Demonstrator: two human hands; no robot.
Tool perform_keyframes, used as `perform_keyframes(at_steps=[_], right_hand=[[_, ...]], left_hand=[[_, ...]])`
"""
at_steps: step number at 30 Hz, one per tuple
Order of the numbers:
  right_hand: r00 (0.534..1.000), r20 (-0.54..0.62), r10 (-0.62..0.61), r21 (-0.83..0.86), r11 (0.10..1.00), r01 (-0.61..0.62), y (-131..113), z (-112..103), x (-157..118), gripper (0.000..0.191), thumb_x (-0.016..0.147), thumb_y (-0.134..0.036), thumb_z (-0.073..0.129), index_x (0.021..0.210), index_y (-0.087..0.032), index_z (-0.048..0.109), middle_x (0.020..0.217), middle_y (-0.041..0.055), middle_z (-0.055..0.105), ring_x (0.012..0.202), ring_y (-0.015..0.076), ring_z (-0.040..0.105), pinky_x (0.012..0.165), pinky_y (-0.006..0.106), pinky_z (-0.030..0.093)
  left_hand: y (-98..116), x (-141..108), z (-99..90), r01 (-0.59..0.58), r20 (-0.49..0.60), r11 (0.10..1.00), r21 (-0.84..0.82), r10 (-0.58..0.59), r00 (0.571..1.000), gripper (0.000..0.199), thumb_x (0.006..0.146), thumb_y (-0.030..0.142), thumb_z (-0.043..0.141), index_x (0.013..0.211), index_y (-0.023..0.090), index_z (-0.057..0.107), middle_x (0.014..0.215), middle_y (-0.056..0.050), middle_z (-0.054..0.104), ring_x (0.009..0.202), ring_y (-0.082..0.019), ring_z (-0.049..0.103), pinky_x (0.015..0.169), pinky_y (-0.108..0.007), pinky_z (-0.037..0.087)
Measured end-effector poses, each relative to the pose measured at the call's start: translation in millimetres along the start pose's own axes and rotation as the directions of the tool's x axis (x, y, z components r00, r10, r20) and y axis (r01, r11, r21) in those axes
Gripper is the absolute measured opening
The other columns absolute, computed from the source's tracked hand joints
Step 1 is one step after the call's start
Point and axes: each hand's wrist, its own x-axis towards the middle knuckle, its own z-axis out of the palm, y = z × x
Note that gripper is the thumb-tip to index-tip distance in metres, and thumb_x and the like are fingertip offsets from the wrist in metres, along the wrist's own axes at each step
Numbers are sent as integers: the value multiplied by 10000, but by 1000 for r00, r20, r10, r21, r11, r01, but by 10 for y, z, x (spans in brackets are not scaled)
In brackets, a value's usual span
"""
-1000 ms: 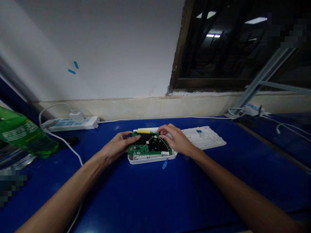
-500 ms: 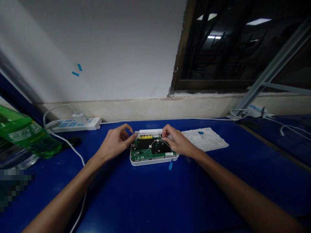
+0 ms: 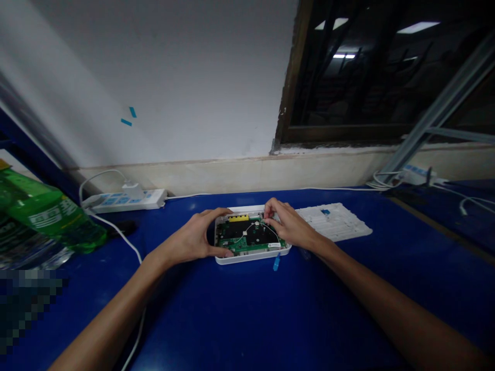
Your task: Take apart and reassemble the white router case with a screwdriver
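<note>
An open white device housing point(image 3: 253, 256) lies on the blue table with a green circuit board point(image 3: 247, 246) inside. The board carries black areas, a yellow connector block point(image 3: 238, 218) and thin white wires. My left hand point(image 3: 199, 234) grips the housing's left end, thumb at the front edge and fingers at the back. Over the back right corner of the board, my right hand point(image 3: 284, 221) has its fingertips pinched together; whatever is between them is too small to make out. A blue strip point(image 3: 277, 262) sticks out at the front edge.
A ribbed white cover point(image 3: 334, 222) lies to the right of the housing. At the back left are a power strip point(image 3: 154, 199) and a white cable point(image 3: 127, 239), with a green bottle point(image 3: 54, 214) farther left. A metal frame point(image 3: 421, 126) stands at the right.
My left hand has gone from pinching near the back left corner to spanning the housing's left end. The right hand stays at the back right corner. The view has shifted slightly.
</note>
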Motion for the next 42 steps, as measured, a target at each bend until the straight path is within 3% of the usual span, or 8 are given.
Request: perform_keyframes(at_steps=[6,14,25,42], right_hand=[[999,-30,-13,-61,998,11,-21,-1,0,161,889,-121,522,924,-263,455,961,40,600,974,266,531,834,437,392],[1000,-23,-1,114,993,3,0,13,17,164,868,-123,490,945,-261,445,919,35,606,838,204,583,723,358,462],[999,-48,-17,68,997,21,25,-18,21,191,856,-164,561,988,-262,463,930,28,634,863,206,617,753,352,469],[998,-56,-20,87,996,25,23,-30,8,238,863,-172,594,1052,-271,488,924,21,648,880,203,643,793,352,481]], left_hand=[[82,3,41,1,-52,1000,15,0,999,740,647,505,843,1274,255,540,1238,-94,619,1102,-330,596,969,-481,459],[58,22,48,-18,-79,999,-32,15,997,693,622,492,848,1203,243,564,1130,-87,655,1020,-322,626,945,-476,473],[49,27,59,18,-77,995,-99,-25,997,713,594,462,856,1198,236,554,1153,-100,661,1058,-334,636,964,-465,468],[58,30,62,24,-83,999,-35,-27,996,726,601,490,850,1197,234,524,1112,-97,667,1024,-336,643,914,-448,475]])
